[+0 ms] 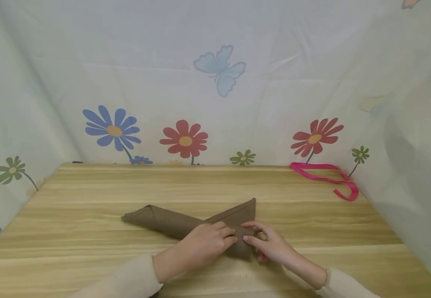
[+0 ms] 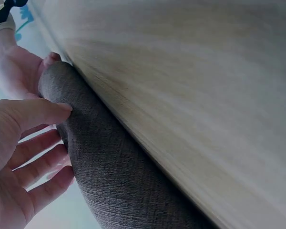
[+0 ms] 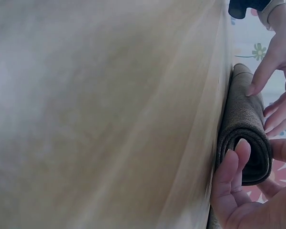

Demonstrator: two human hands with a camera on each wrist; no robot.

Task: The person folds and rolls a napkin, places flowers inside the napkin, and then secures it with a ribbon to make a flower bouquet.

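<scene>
A brown cloth, partly rolled into a tube, lies on the wooden table. Its left end tapers, and a pointed hemmed corner sticks up toward the back. My left hand holds the roll near its middle, with the thumb on one side and the fingers on the other. At the roll's right end, my right hand grips the cloth between thumb and fingers. The right wrist view shows the coiled layers of the roll, with fingertips at the end opening.
A pink ribbon lies loosely at the table's back right corner. Behind the wooden table hangs a white curtain printed with flowers and a butterfly; it also stands along both sides.
</scene>
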